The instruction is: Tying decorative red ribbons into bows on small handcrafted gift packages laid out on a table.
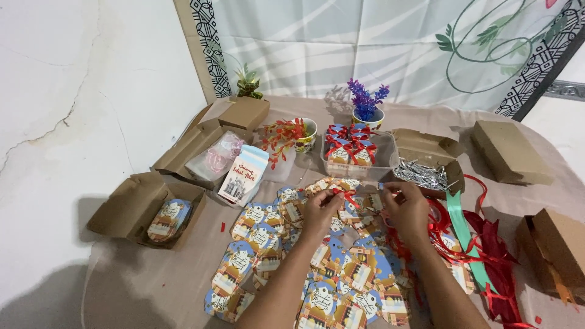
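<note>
My left hand (321, 210) and my right hand (407, 210) are raised over the middle of the table. Between them runs a thin red ribbon (348, 196) around a small printed gift box (345, 184); both hands pinch the ribbon's ends. Below the hands lie several flat printed card cut-outs (256, 237) in blue and orange, spread over the beige tablecloth (158, 274). A clear plastic tub (359, 167) behind holds several finished boxes tied with red bows.
Open brown cardboard boxes stand at the left (131, 207), back left (210, 137), back right (510, 152) and right edge (557, 250). One box (426, 161) holds silver shreds. Red and green ribbon (469, 244) piles at the right. Small potted plants (365, 109) stand at the back.
</note>
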